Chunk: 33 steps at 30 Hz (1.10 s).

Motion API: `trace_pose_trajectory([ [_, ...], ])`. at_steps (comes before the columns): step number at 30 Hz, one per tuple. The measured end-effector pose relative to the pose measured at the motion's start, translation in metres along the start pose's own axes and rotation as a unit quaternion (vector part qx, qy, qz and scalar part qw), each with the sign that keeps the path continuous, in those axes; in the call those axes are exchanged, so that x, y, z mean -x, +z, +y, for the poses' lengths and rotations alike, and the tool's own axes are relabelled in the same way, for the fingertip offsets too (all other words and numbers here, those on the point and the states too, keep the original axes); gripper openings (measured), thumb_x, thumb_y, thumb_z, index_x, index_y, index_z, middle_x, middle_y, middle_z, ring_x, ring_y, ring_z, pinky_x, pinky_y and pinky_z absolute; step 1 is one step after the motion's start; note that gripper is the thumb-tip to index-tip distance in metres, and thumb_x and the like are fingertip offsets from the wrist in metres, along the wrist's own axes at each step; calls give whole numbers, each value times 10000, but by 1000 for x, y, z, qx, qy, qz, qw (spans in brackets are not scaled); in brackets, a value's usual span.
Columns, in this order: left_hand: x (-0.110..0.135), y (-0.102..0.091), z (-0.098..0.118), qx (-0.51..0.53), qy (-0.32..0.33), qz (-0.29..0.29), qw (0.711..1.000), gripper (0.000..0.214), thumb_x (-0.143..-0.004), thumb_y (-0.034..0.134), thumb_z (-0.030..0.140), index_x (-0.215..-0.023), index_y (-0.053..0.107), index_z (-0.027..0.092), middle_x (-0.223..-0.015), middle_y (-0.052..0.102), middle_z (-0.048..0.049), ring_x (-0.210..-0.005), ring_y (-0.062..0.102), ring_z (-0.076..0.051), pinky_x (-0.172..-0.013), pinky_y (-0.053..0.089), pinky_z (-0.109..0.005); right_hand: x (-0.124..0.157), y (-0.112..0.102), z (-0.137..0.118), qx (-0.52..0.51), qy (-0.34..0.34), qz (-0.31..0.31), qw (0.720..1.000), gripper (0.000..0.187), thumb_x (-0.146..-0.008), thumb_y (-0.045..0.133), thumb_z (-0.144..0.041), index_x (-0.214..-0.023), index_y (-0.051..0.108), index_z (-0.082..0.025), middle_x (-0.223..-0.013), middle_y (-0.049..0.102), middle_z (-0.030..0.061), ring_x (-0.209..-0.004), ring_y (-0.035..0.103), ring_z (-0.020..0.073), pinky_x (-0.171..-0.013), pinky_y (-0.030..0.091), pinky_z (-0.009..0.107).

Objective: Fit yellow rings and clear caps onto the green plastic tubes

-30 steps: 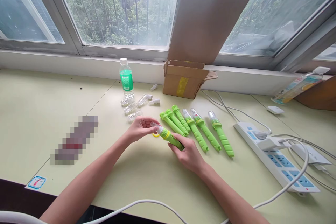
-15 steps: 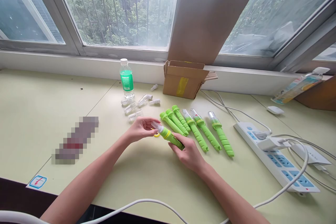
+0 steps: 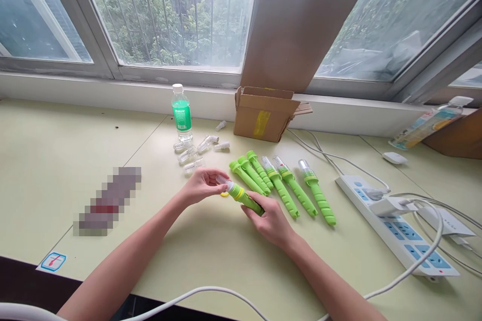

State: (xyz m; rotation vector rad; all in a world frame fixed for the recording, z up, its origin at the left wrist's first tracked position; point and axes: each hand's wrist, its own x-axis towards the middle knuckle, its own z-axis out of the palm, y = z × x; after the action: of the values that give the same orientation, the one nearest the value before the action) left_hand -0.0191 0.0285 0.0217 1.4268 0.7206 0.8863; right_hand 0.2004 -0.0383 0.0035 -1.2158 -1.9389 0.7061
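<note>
My right hand (image 3: 269, 218) is wrapped around a green ribbed handle (image 3: 248, 200), held tilted above the table with its threaded end toward the left. A yellow ring circles this handle below the thread. At its upper end sits a whitish translucent plug (image 3: 226, 182), which my left hand (image 3: 205, 184) pinches between thumb and fingers. Partly hidden under the left fingertips, a yellow ring (image 3: 225, 194) lies on the table. Just right of my hands lie several green handles: some with open threaded ends (image 3: 248, 175), others with clear caps (image 3: 289, 178) fitted.
Clear caps (image 3: 187, 154) and whitish plugs (image 3: 222, 146) lie loose beyond my left hand. Behind stand a green-labelled bottle (image 3: 182, 115) and a cardboard box (image 3: 263, 118). A power strip (image 3: 395, 225) with cables lies right. A white cable (image 3: 203, 289) crosses the front edge.
</note>
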Motion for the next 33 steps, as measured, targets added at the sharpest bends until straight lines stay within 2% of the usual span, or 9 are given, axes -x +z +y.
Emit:
trace_pose_trajectory([
  [8, 0, 2, -4, 14, 15, 3, 1000, 338, -708, 775, 285, -973, 648, 119, -849, 696, -75, -719, 681, -164, -667, 579, -277, -1, -1, 1, -2, 5, 3, 1000, 256, -864, 553, -246, -1096, 638, -181, -886, 691, 30, -730, 606, 184, -664, 475, 277],
  [15, -1, 9, -10, 7, 29, 32, 999, 527, -724, 764, 322, -1166, 520, 169, -943, 694, -96, -807, 676, -194, -668, 577, -303, -1, 0, 0, -1, 11, 16, 1000, 233, -870, 548, -263, -1068, 633, -176, -808, 657, 30, -661, 558, 169, -604, 448, 273],
  [18, 0, 13, -8, -20, 61, 42, 997, 520, -808, 673, 384, -1238, 456, 188, -1042, 673, -115, -884, 669, -207, -723, 571, -329, -2, 2, 2, 2, 19, 18, 1000, 218, -873, 546, -276, -1050, 622, -173, -799, 643, 31, -656, 547, 167, -604, 445, 276],
  [20, 0, 13, -8, -67, 105, 87, 988, 429, -895, 539, 416, -1244, 448, 185, -1086, 656, -124, -939, 656, -207, -786, 556, -353, -1, 3, 4, 6, 27, 27, 999, 212, -874, 548, -294, -1040, 608, -175, -789, 630, 27, -645, 538, 164, -594, 440, 277],
  [22, -1, 9, -10, -164, 154, 164, 961, 346, -934, 457, 399, -1203, 478, 181, -1105, 642, -120, -993, 636, -210, -848, 532, -372, 0, 3, 6, 4, 32, 43, 999, 197, -881, 541, -318, -1017, 583, -181, -740, 597, 13, -603, 518, 155, -558, 424, 274],
  [25, -4, -1, -15, -387, 185, 259, 865, 281, -914, 494, 323, -1157, 508, 183, -1132, 620, -114, -1078, 587, -239, -928, 481, -408, 2, 3, 8, -21, 38, 76, 996, 165, -909, 504, -339, -989, 525, -197, -662, 533, -18, -530, 482, 138, -515, 398, 273],
  [29, -8, -15, -22, -617, 99, 247, 741, 324, -872, 513, 217, -1190, 507, 156, -1196, 583, -145, -1170, 506, -305, -973, 422, -457, 4, 3, 9, -59, 36, 97, 993, 142, -942, 457, -334, -1008, 481, -211, -644, 520, -29, -514, 487, 135, -511, 397, 274],
  [31, -8, -18, -25, -676, 39, 237, 697, 368, -852, 513, 171, -1217, 499, 134, -1214, 570, -168, -1169, 498, -328, -957, 417, -472, 4, 2, 9, -61, 29, 95, 993, 167, -948, 452, -333, -1056, 487, -210, -645, 520, -27, -515, 488, 137, -511, 400, 274],
  [33, -8, -20, -27, -709, -7, 220, 670, 404, -846, 484, 125, -1250, 479, 118, -1198, 576, -181, -1118, 526, -333, -913, 431, -472, 4, 2, 9, -53, 20, 92, 994, 233, -951, 450, -332, -1145, 489, -210, -653, 526, -23, -517, 489, 138, -517, 408, 276],
])
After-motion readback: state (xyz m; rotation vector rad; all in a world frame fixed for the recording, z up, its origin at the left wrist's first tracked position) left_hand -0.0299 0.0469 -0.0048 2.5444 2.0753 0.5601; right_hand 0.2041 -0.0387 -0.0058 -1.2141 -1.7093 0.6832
